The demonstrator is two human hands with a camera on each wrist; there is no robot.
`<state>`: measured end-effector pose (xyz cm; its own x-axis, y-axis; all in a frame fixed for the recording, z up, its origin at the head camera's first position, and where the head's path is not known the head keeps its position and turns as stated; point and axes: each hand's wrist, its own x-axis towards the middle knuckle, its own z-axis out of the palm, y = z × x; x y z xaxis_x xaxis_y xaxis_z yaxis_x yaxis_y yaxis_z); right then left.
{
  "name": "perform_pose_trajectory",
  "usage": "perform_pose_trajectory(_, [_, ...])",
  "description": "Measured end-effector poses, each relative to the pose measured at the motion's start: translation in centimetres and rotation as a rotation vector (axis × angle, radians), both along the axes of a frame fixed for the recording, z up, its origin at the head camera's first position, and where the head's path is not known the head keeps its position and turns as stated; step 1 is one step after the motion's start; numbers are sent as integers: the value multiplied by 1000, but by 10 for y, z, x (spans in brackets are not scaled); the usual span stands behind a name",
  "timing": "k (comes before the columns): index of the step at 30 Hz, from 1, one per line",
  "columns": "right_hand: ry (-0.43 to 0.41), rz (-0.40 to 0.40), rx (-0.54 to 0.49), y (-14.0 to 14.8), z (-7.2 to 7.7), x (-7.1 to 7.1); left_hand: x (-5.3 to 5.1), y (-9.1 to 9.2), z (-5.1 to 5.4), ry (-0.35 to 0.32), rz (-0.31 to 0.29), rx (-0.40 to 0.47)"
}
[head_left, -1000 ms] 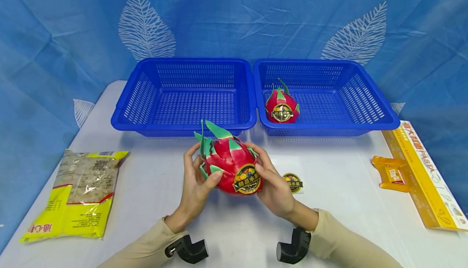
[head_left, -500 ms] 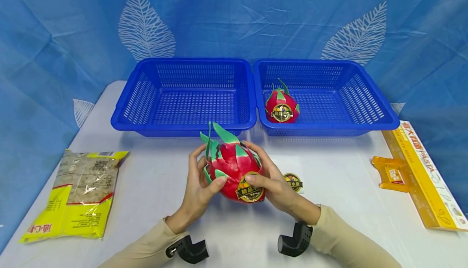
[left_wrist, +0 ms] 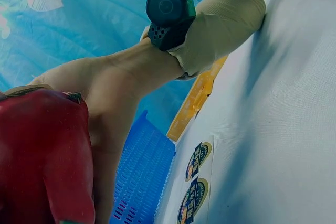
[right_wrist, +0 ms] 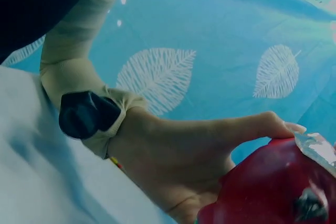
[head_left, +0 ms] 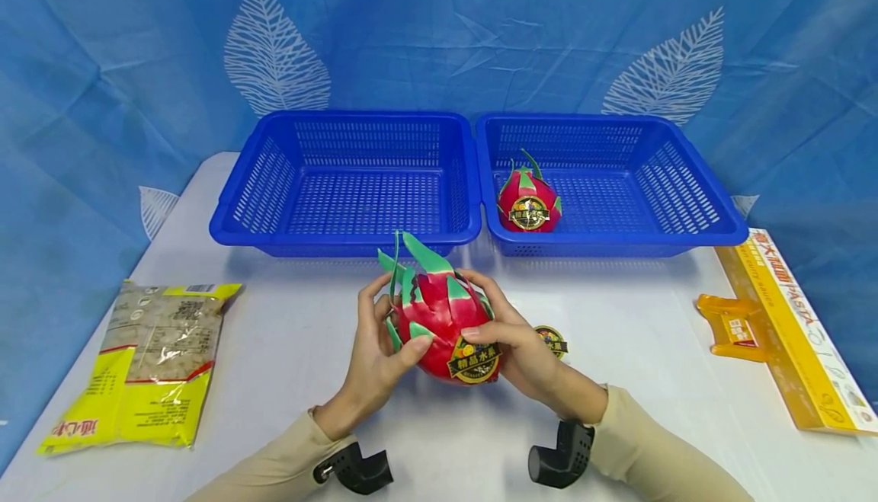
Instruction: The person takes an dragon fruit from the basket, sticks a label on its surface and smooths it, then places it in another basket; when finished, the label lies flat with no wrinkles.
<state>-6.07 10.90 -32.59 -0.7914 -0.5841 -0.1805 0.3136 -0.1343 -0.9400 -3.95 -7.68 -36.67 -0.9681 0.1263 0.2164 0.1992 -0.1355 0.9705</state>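
Observation:
Above the table's near middle I hold a red dragon fruit [head_left: 439, 304] with green leaf tips. My left hand [head_left: 377, 361] grips its left side, thumb in front. From the right, my right hand [head_left: 524, 350] holds it, the thumb resting at the upper edge of a round black and gold sticker [head_left: 475, 363] on its skin. Fingers behind the fruit are partly hidden. Beside my right hand lies a sticker sheet [head_left: 551, 340], partly covered in the head view; the left wrist view shows two stickers [left_wrist: 193, 200] on it. A second stickered dragon fruit [head_left: 528, 201] sits in the right basket.
Two blue baskets, the left one [head_left: 346, 241] and the right one [head_left: 617, 241], stand side by side at the back. A yellow bag [head_left: 140, 365] lies at left. At right are a yellow pasta box [head_left: 802, 334] and an orange plastic holder [head_left: 732, 328].
The fruit has shifted slightly right and down, tilting a little, with both hands following. My right thumb has moved from the sticker's right side to its upper edge.

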Motion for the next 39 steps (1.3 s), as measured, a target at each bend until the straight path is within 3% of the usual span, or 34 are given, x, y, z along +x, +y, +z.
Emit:
perform_pose_trajectory(10, [218,-32,86,-1,-8,2,-1,-2,0,-8,7,-8])
perform_pose_trajectory(27, [283,-92,150,-4,-11,5,-1,-1,-1,-5,2,-18])
perform_pose_trajectory(31, [363,-44,185,0,-10,0,-1,-2,-2,6,-2,-37])
perform_pose_trajectory(36, [467,81,260,9,-8,-8,-1,-2,-4,36,-27,-75])
perform_pose_trajectory(39, [485,150,292,13,-5,-11,0,-2,-4,45,-40,-96])
